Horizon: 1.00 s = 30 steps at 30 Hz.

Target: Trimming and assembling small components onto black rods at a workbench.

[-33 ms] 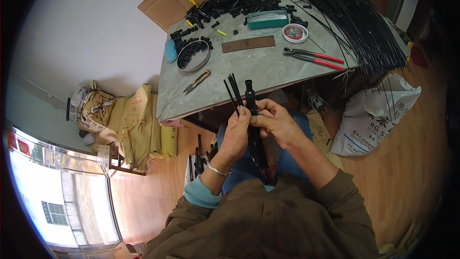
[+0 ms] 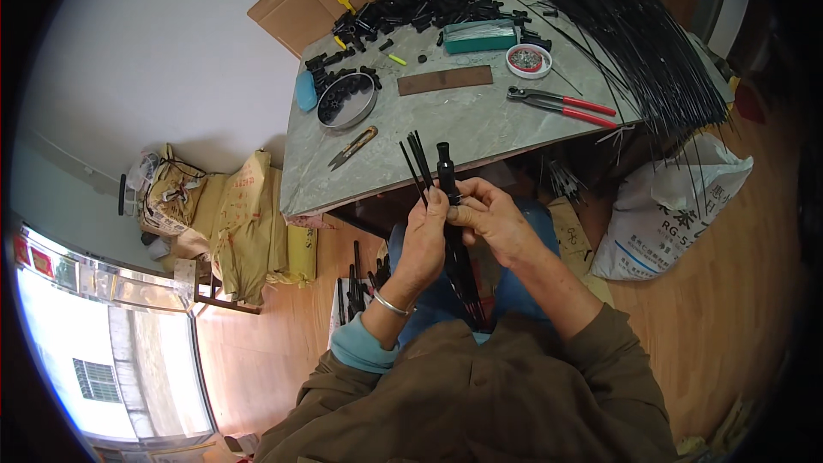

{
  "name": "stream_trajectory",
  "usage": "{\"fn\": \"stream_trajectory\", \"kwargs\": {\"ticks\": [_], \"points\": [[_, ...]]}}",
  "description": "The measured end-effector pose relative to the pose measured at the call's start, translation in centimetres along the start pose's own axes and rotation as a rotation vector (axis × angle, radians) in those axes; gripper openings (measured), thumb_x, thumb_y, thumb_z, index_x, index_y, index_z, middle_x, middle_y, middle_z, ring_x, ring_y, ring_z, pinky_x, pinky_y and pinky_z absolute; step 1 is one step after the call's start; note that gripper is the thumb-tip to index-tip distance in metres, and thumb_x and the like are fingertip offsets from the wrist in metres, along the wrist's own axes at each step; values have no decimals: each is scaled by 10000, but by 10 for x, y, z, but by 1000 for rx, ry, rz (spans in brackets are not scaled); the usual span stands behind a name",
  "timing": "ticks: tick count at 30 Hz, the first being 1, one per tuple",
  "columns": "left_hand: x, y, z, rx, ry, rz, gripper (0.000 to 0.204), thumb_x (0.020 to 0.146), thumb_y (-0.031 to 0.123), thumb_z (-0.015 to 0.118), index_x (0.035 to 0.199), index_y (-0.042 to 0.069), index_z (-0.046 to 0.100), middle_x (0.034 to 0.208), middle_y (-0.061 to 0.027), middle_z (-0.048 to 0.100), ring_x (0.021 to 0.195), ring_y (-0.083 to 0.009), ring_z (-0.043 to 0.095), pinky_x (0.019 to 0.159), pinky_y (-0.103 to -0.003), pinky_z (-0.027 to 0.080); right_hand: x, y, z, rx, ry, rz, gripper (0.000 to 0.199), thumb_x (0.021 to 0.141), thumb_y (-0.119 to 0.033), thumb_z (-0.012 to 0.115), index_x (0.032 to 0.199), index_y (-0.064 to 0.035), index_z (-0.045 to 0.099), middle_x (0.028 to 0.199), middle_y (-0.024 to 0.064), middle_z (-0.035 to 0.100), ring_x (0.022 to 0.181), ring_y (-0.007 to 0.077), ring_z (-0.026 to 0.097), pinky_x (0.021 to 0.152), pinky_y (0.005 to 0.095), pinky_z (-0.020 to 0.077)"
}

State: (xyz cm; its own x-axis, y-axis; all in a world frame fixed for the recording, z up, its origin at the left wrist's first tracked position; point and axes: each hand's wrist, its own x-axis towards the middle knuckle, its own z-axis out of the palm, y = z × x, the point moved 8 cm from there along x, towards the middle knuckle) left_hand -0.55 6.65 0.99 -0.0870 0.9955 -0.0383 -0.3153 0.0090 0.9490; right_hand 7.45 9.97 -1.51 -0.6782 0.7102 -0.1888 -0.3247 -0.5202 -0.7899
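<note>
We have both hands raised over the lap, close together, just below the near edge of a grey marbled counter (image 2: pixel 480 124). Our left hand (image 2: pixel 422 238), a silver metal bangle (image 2: pixel 393 303) at its wrist, is closed, with slim straight black rods (image 2: pixel 417 154) gripped in it and standing up past the thumb. Our right hand (image 2: pixel 493 219) is partly curled, thumb and forefinger pinched against a black stepped tubular plastic fitting (image 2: pixel 444 167), which stands nearly upright just beside the rods, its narrower end up. Below the fingers a dark tapering bundle (image 2: pixel 463 279) runs down between the knees; we cannot tell where it joins the fitting.

On the counter, nearest our hands, lie small metal snips with a yellowish handle (image 2: pixel 354 147). Beyond them we see a round pale shallow dish (image 2: pixel 351 110) with small black pieces in it, a flat brown rectangular strip (image 2: pixel 446 79), and red-handled metal pincers (image 2: pixel 561 106). Farther back are a green rectangular tray (image 2: pixel 482 45), a heap of short black tubular parts (image 2: pixel 420 9), and, on the right, a spread of long thin black rods (image 2: pixel 634 43) overhanging the edge above a white printed sack (image 2: pixel 647 236).
</note>
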Motion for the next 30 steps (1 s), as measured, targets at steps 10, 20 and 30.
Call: {"fn": "stream_trajectory", "kwargs": {"ticks": [10, 20, 30], "points": [[9, 3, -21, 218, 300, 231, 381, 1003, 398, 413, 979, 34, 520, 710, 8, 495, 599, -65, 464, 538, -198, 391, -23, -39, 9, -817, 385, -673, 366, 821, -233, 715, 1093, -18, 596, 959, 60, 613, 841, 176, 600, 760, 286, 479], [3, 6, -11, 226, 348, 207, 380, 1001, 408, 409, 972, 42, 504, 653, 31, 434, 531, -42, 399, 454, -195, 328, -17, -36, 3, -607, 294, -505, 269, 900, -244, 625, 984, 11, 607, 814, 64, 615, 636, 126, 602, 634, 262, 502], [5, -7, -11, 107, 276, 142, 397, 999, 422, 405, 992, 32, 475, 611, 26, 393, 491, -49, 365, 441, -202, 308, 4, 3, -27, -53, 155, -196, 196, 948, -183, 539, 803, -52, 557, 708, 19, 599, 600, 78, 549, 536, 212, 420]]}}
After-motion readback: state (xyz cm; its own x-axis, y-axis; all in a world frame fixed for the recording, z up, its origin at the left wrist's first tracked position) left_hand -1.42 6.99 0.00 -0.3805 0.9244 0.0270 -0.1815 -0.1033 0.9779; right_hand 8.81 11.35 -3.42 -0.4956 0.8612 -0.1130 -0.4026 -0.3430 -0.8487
